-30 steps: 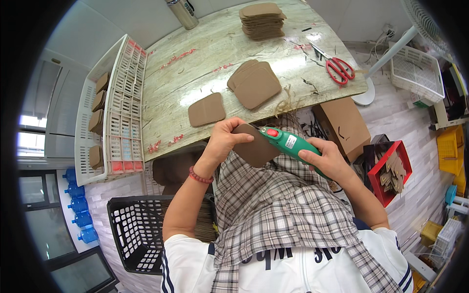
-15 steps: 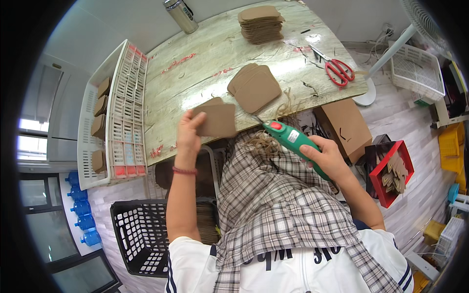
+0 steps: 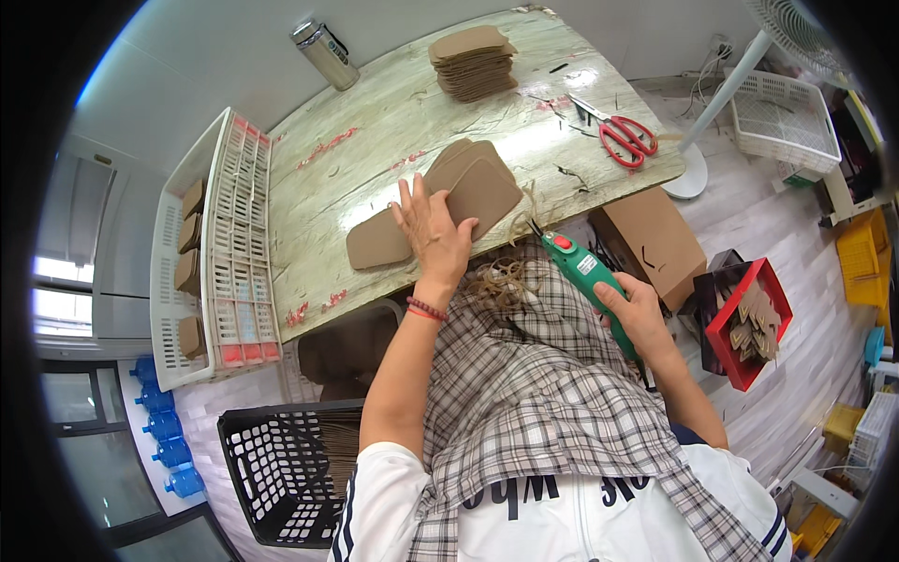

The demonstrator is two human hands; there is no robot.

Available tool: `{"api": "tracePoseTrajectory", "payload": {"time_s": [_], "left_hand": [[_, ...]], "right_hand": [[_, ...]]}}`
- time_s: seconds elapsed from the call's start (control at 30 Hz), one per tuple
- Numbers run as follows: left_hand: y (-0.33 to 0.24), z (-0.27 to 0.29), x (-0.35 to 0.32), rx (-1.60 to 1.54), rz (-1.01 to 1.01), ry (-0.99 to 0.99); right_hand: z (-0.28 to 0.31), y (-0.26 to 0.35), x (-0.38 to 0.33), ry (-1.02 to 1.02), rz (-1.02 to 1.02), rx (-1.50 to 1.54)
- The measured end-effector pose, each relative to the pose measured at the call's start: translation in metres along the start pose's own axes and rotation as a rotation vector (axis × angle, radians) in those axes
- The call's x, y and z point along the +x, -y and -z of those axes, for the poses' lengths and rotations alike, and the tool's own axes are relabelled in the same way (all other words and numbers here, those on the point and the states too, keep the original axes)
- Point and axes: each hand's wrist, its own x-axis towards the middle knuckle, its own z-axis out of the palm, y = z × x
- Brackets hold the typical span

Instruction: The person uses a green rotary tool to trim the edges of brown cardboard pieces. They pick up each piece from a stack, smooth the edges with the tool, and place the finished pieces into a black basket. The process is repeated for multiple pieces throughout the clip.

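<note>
My left hand (image 3: pixel 434 229) rests with its fingers spread on flat brown cardboard-like pieces near the table's front edge. To its left lies one rounded piece (image 3: pixel 379 240), partly beneath the hand. A few overlapping pieces (image 3: pixel 482 183) are fanned out to its right. My right hand (image 3: pixel 637 311) is wrapped round a green handheld power tool (image 3: pixel 588 270) with a red button. Its narrow dark tip points up and left, just off the table edge and apart from the pieces. Tan stringy scraps (image 3: pixel 506 286) lie on my plaid apron (image 3: pixel 524 393).
The worn table (image 3: pixel 328 201) also bears a tall stack of brown pieces (image 3: pixel 473 66), red-handled scissors (image 3: pixel 626 139) and a steel flask (image 3: pixel 325 54). White crates (image 3: pixel 225 253) stand left, a black crate (image 3: pixel 281 468) below, a cardboard box (image 3: pixel 655 245) and red box (image 3: pixel 749 328) right.
My left hand has moved right and laid the piece it held on the table, its fingers now spread. My right hand has shifted the tool slightly right and down.
</note>
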Motion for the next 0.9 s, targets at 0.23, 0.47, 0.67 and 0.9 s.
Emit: {"api": "tracePoseTrajectory", "payload": {"time_s": [0.23, 0.47, 0.67, 0.9], "left_hand": [[-0.006, -0.005, -0.024, -1.021, 0.535, -0.088], [-0.052, 0.009, -0.008, -2.037, 0.941, -0.268], [-0.063, 0.005, 0.004, -2.308, 1.101, -0.37], [-0.074, -0.005, -0.001, -2.35, 1.116, -0.354]], "right_hand": [[-0.003, -0.006, 0.003, -0.011, 0.034, 0.028], [-0.021, 0.008, 0.001, -0.033, 0.094, 0.071], [-0.024, 0.015, 0.001, 0.029, 0.087, 0.087], [-0.026, 0.029, -0.003, 0.019, 0.101, 0.072]]}}
